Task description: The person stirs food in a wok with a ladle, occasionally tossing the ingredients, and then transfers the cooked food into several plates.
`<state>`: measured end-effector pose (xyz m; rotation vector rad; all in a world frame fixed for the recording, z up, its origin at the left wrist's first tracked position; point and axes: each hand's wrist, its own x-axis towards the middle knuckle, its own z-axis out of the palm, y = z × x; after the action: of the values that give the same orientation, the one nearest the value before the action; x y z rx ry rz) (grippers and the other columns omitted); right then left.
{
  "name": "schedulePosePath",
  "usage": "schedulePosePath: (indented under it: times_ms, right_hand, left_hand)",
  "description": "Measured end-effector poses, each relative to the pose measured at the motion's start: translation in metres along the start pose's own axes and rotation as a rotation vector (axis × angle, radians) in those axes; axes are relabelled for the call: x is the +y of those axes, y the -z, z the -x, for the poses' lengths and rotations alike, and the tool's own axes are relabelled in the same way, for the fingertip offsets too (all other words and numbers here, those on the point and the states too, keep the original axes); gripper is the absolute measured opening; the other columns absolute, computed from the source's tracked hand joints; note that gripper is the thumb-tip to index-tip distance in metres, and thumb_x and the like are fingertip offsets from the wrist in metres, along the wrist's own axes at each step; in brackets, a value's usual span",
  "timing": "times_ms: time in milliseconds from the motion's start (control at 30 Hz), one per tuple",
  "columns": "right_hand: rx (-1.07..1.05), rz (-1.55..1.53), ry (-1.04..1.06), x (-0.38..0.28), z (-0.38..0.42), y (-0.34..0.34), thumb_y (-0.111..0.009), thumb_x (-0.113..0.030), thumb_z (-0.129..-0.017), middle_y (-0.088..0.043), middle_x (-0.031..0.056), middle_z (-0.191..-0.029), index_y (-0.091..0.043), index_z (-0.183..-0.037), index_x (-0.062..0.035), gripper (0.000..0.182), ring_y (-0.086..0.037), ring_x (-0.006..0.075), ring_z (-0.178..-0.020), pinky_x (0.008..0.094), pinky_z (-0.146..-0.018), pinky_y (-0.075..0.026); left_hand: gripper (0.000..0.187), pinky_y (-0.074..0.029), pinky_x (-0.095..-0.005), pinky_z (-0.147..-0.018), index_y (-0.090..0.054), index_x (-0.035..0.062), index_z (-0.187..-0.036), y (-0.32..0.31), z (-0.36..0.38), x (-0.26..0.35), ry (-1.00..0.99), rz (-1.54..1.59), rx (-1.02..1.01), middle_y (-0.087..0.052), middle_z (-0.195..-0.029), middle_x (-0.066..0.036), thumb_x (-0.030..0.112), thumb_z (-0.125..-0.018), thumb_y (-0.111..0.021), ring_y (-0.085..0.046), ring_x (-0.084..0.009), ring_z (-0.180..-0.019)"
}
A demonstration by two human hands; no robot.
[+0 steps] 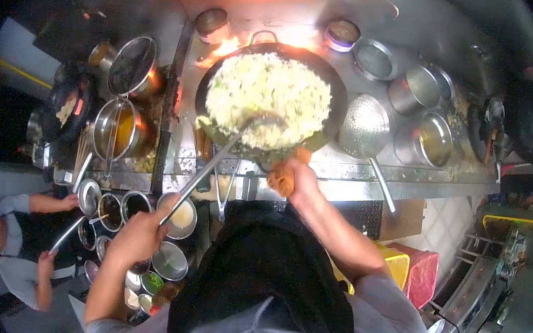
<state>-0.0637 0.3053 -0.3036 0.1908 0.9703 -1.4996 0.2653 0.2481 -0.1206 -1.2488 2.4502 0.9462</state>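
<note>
A large wok [336, 118] full of rice mixed with green bits [268, 94] sits over the burner. My right hand [304, 177] is closed on the wok's near edge through a folded orange-brown cloth [281, 180]. My left hand [139, 236] grips the long metal handle of a ladle [204, 169]. The ladle's head is blurred and partly sunk in the rice near the wok's front. Flames [224, 50] show at the wok's far left side.
Right of the wok lie a perforated skimmer [366, 125] and metal pots [413, 91]. Strainers over pots [116, 129] stand at left. Below them are several ingredient bowls [170, 261]. A co-worker [15, 236] holds a ladle at far left. Yellow and red bins [415, 275] stand at right.
</note>
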Motion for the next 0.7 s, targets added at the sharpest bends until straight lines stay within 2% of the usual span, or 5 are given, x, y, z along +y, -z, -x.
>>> schedulePosePath:
  times_ms: [267, 367, 467, 567, 700]
  right_hand:
    - [-0.154, 0.191, -0.020, 0.059, 0.011, 0.085, -0.050, -0.009, -0.085, -0.062, 0.0195, -0.105, -0.044, -0.123, -0.0007, 0.039, -0.066, 0.0328, -0.088, 0.0474, -0.071, -0.058]
    - [-0.090, 0.227, 0.092, 0.043, 0.036, 0.071, -0.050, -0.008, -0.085, -0.062, 0.0176, -0.101, -0.045, -0.123, -0.0038, 0.039, -0.065, 0.0304, -0.086, 0.0461, -0.068, -0.058]
    - [-0.108, 0.087, -0.006, 0.020, -0.007, 0.040, -0.053, -0.007, -0.084, -0.059, 0.0171, -0.097, -0.044, -0.108, -0.0049, 0.026, -0.063, 0.0306, -0.083, 0.0456, -0.069, -0.058]
    - [-0.079, 0.077, 0.043, 0.020, -0.060, 0.026, -0.055, -0.007, -0.083, -0.060, 0.0192, -0.103, -0.046, -0.111, -0.0003, 0.029, -0.064, 0.0320, -0.086, 0.0471, -0.070, -0.059]
    - [-0.162, 0.267, 0.078, 0.038, -0.011, 0.071, -0.052, -0.012, -0.084, -0.062, 0.0192, -0.107, -0.049, -0.122, 0.0018, 0.041, -0.065, 0.0305, -0.090, 0.0474, -0.070, -0.058]
  left_hand:
    - [0.070, -0.049, -0.0540, -0.068, -0.038, 0.0250, -0.150, -0.100, -0.067, 0.004, 0.114, -0.188, 0.204, -0.065, -0.078, -0.025, 0.008, -0.087, -0.062, -0.063, -0.0452, -0.071]
    - [0.069, -0.049, -0.0525, -0.065, -0.034, 0.0252, -0.151, -0.107, -0.047, 0.002, -0.156, -0.035, 0.411, -0.066, -0.081, -0.025, 0.013, -0.090, -0.064, -0.064, -0.0441, -0.072]
    - [0.068, -0.049, -0.0517, -0.065, -0.035, 0.0305, -0.151, -0.051, 0.007, 0.025, 0.099, -0.013, 0.135, -0.065, -0.082, -0.025, 0.014, -0.092, -0.062, -0.064, -0.0438, -0.073]
    - [0.065, -0.049, -0.0518, -0.061, -0.036, 0.0322, -0.150, -0.070, -0.019, 0.006, -0.095, -0.124, 0.236, -0.064, -0.075, -0.023, 0.016, -0.092, -0.061, -0.063, -0.0429, -0.068]
    - [0.063, -0.048, -0.0519, -0.058, -0.037, 0.0325, -0.149, -0.127, -0.078, -0.001, 0.076, -0.214, 0.277, -0.063, -0.073, -0.023, 0.017, -0.093, -0.060, -0.062, -0.0430, -0.065]
